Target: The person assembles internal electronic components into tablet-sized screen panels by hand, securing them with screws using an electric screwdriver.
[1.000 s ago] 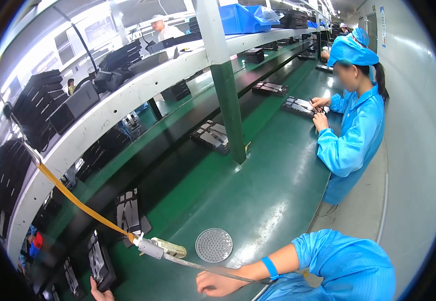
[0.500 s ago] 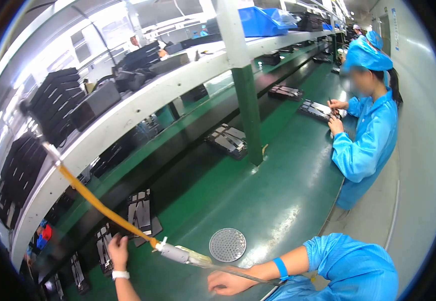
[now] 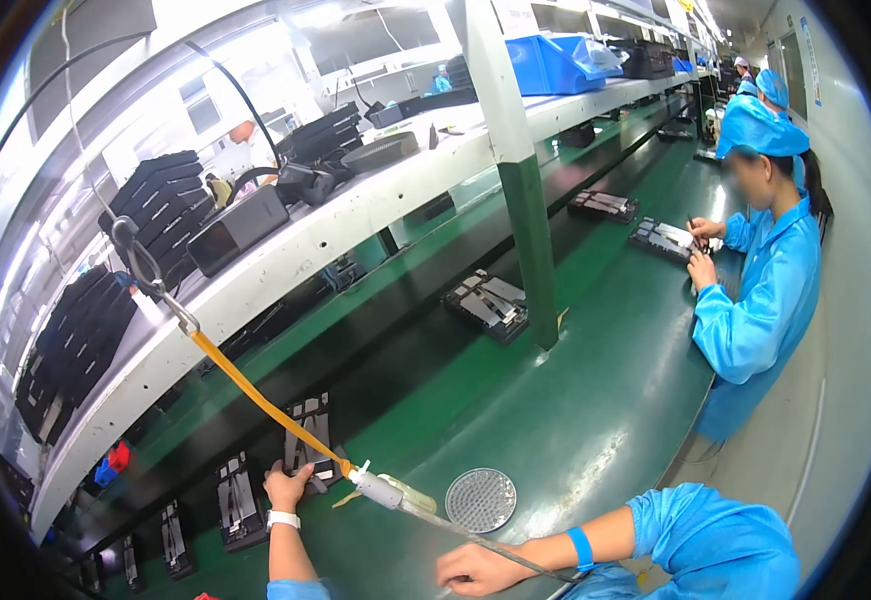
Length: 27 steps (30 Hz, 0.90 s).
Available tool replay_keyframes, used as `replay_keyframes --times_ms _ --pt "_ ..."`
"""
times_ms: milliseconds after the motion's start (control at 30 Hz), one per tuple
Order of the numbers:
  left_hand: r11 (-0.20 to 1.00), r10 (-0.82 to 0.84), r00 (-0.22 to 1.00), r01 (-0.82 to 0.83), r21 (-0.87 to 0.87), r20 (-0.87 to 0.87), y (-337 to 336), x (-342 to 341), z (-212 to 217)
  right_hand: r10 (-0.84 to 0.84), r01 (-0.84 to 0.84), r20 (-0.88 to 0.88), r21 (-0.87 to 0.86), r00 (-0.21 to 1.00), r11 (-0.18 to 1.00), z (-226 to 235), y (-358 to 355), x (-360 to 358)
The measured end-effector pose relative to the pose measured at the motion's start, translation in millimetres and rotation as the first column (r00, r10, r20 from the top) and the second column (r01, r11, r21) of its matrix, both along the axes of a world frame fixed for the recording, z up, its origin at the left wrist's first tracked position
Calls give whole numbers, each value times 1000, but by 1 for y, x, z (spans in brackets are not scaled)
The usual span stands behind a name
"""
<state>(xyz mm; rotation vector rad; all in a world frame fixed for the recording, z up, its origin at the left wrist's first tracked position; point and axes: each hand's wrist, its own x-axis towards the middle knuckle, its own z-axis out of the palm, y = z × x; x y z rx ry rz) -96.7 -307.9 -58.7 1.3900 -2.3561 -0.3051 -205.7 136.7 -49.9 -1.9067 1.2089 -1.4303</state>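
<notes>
My left hand [image 3: 288, 488], with a white band at the wrist, is at the near left corner of an open black device casing [image 3: 312, 425] with silver-grey parts inside. Its thumb and fingers close on that edge; the fingertips are partly hidden. Resting on the green bench, my right hand [image 3: 480, 570] has curled fingers, and whatever they may hold is hidden. A blue band circles that wrist. In front of my hands, a grey cylindrical tool [image 3: 380, 490] hangs from an orange strap [image 3: 265, 402]; its thin grey shaft or cable crosses over my right hand.
A round perforated metal dish [image 3: 480, 500] lies on the green bench [image 3: 595, 420]. Several similar casings [image 3: 242, 500] line the belt. A green-and-white post [image 3: 527, 240] rises from the bench. Blue bins [image 3: 553, 65] and stacked black trays [image 3: 155, 205] fill the shelf. A co-worker [image 3: 755, 270] works at right.
My left hand has moved forward and right, from beside the casing onto its near corner. My right hand stays on the bench. The whole view has shifted slightly.
</notes>
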Motion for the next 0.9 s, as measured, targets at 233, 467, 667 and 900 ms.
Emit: replay_keyframes --times_ms 233,467,667,900 --pt "927 27 992 20 375 -120 9 -11 18 3 -2 -26 42 1000 999 -8 1 0" --pt "695 314 789 188 694 -528 47 -6 47 -29 32 -37 79 999 996 0 0 0" --pt "590 408 480 510 626 -777 98 8 27 -66 69 -97 30 993 997 9 -1 -11" --pt "767 95 693 407 496 -715 207 67 19 -119 115 -142 -35 983 993 17 -4 -13"
